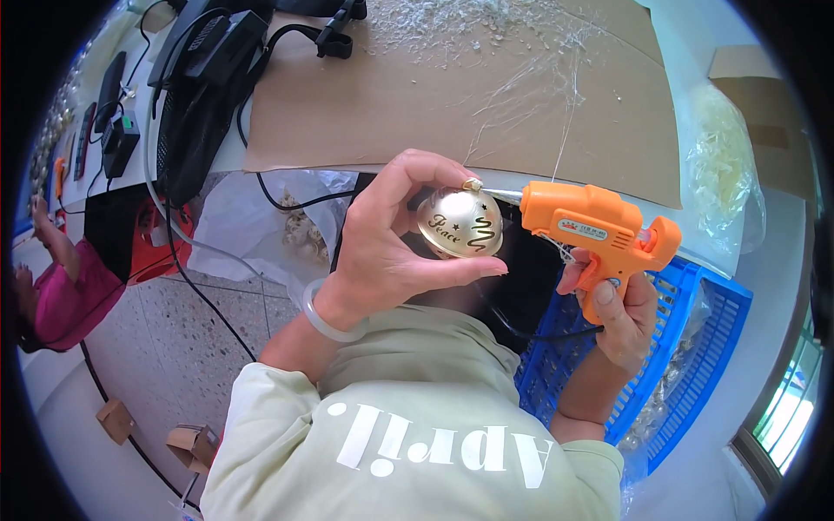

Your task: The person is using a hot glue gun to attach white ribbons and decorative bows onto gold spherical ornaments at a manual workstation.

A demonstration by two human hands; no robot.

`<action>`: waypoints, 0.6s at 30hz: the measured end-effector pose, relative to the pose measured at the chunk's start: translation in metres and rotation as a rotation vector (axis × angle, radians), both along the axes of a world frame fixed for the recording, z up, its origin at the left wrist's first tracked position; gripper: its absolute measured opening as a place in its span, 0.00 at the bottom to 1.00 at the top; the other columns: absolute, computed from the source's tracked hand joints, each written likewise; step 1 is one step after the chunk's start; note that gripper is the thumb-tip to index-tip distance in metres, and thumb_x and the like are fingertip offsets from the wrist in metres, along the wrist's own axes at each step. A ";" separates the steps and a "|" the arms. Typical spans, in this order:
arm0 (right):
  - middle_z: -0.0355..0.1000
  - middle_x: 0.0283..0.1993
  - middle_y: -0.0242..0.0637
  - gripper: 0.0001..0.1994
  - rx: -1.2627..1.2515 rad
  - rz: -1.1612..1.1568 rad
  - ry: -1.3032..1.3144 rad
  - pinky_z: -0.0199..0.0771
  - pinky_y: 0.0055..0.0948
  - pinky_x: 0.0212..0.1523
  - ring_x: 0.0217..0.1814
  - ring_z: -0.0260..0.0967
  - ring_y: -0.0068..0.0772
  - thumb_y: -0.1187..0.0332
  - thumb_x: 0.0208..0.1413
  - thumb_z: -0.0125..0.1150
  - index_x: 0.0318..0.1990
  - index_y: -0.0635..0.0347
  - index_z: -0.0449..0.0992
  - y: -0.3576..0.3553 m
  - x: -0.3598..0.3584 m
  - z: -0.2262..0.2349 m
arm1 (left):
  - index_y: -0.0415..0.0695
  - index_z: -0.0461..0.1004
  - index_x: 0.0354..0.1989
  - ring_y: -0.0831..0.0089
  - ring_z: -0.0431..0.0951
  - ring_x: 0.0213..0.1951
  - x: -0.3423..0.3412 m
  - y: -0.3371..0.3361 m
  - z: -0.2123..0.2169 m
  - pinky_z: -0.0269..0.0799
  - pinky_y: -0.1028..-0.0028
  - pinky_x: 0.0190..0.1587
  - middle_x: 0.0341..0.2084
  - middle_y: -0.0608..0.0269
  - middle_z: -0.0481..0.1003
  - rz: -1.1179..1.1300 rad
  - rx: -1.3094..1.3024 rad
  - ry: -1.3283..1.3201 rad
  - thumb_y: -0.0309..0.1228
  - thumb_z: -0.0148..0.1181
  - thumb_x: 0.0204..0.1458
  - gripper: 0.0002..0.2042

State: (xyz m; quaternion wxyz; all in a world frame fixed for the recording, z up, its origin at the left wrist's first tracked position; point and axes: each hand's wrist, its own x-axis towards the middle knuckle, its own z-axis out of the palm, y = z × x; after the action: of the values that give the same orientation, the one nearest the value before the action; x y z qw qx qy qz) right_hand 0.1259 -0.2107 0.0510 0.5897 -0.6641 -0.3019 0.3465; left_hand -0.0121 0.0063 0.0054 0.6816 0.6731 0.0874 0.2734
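Above the lap, the left hand (382, 247) pinches a gold bell (460, 224) upright, its top turned toward the glue gun (595, 227), which the right hand (618, 304) grips so the nozzle touches the bell's top; a cardboard sheet (365, 104) covers the worktop (695, 52) behind.

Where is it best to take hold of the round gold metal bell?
Grip the round gold metal bell across its smooth sides from the left, as the left hand does; its top cap faces the orange glue gun nozzle on the right.
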 end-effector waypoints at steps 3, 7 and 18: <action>0.74 0.39 0.42 0.23 0.004 -0.017 -0.007 0.66 0.20 0.31 0.35 0.71 0.26 0.57 0.60 0.56 0.53 0.70 0.69 0.003 -0.002 0.000 | 0.38 0.68 0.45 0.74 0.73 0.47 0.000 -0.001 0.000 0.75 0.76 0.50 0.43 0.60 0.69 0.002 -0.005 0.001 0.25 0.79 0.32 0.30; 0.74 0.38 0.41 0.23 0.003 -0.034 -0.015 0.67 0.21 0.32 0.35 0.71 0.27 0.58 0.60 0.56 0.53 0.70 0.69 0.003 -0.003 -0.001 | 0.38 0.68 0.45 0.74 0.73 0.46 0.000 -0.001 0.000 0.76 0.76 0.49 0.43 0.60 0.69 0.010 0.007 0.011 0.26 0.79 0.32 0.30; 0.73 0.39 0.42 0.21 0.017 -0.023 -0.016 0.71 0.24 0.37 0.37 0.70 0.27 0.62 0.60 0.56 0.52 0.71 0.69 0.001 -0.003 -0.001 | 0.39 0.68 0.45 0.74 0.74 0.46 0.000 -0.001 0.000 0.77 0.76 0.47 0.42 0.61 0.69 0.014 0.031 0.003 0.27 0.80 0.32 0.30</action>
State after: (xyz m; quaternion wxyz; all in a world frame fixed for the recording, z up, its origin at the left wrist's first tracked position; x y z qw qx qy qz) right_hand 0.1228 -0.2096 0.0503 0.5970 -0.6651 -0.3019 0.3319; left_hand -0.0118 0.0057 0.0054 0.6691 0.6834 0.0889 0.2782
